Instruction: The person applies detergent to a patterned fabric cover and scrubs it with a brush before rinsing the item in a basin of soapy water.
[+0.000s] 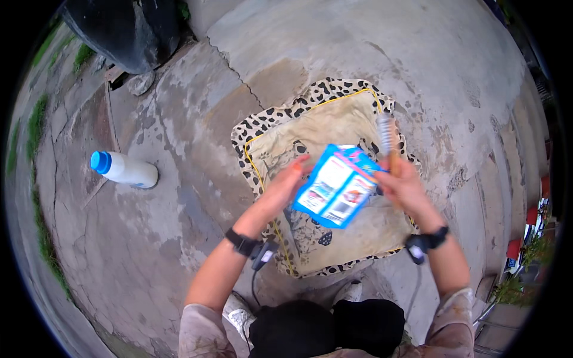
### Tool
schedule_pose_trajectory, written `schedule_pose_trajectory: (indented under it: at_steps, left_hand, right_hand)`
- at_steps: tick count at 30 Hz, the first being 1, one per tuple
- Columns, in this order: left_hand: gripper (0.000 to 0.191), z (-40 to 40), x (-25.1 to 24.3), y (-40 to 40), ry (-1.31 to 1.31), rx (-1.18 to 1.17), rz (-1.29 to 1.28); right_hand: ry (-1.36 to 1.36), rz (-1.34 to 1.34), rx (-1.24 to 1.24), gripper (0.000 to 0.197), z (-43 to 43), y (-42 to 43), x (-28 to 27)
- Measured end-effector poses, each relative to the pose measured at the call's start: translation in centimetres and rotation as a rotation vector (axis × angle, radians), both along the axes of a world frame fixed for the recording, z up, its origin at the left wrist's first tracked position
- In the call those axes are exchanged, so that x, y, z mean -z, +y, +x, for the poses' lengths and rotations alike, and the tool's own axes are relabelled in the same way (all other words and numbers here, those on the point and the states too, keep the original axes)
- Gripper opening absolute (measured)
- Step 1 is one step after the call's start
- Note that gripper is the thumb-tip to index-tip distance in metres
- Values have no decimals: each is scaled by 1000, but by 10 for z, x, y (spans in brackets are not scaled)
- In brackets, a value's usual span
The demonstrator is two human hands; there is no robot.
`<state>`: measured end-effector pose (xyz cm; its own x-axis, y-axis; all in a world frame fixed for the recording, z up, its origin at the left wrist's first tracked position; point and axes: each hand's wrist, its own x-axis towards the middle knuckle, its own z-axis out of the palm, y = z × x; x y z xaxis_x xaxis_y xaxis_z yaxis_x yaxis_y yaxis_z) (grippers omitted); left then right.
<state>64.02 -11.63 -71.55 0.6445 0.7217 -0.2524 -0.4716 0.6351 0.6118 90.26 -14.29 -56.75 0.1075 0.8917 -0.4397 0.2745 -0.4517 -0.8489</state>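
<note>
My right hand [403, 183] grips the wooden handle of a scrub brush [387, 136], bristles pointing away from me. The same hand pinches the upper right corner of a blue plastic packet [336, 188] with printed panels and a barcode. Just left of the packet is my left hand [284, 183], its fingers extended; the packet hides part of it, and whether they touch is unclear. Below both hands lies a wet-looking beige fabric mat [353, 248] with a black-spotted border and yellow piping. Dark print shows around its middle, partly covered by the packet and hands.
On the concrete ground [192, 215] to the left stands a white bottle [132, 169] with a blue cap. A large black container [127, 31] and a stone [141, 83] are at the upper left. Potted plants [515, 248] line the right edge. My shoes [239, 313] are close to the mat.
</note>
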Motion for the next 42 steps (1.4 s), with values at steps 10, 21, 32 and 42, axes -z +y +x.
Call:
schedule_pose_trajectory:
  at_steps: [10, 21, 32, 42]
  left_hand:
    - [26, 23, 20, -24, 577, -105, 388]
    - [16, 27, 29, -25, 652, -96, 522]
    - [12, 40, 16, -31, 607, -174, 275]
    - [8, 49, 32, -12, 496, -273, 192]
  right_hand:
    - [-69, -85, -103, 24, -18, -8, 82]
    - [19, 30, -198, 19, -35, -17, 102]
    - [45, 53, -25, 18, -44, -24, 115]
    - [15, -64, 59, 22, -51, -6, 117]
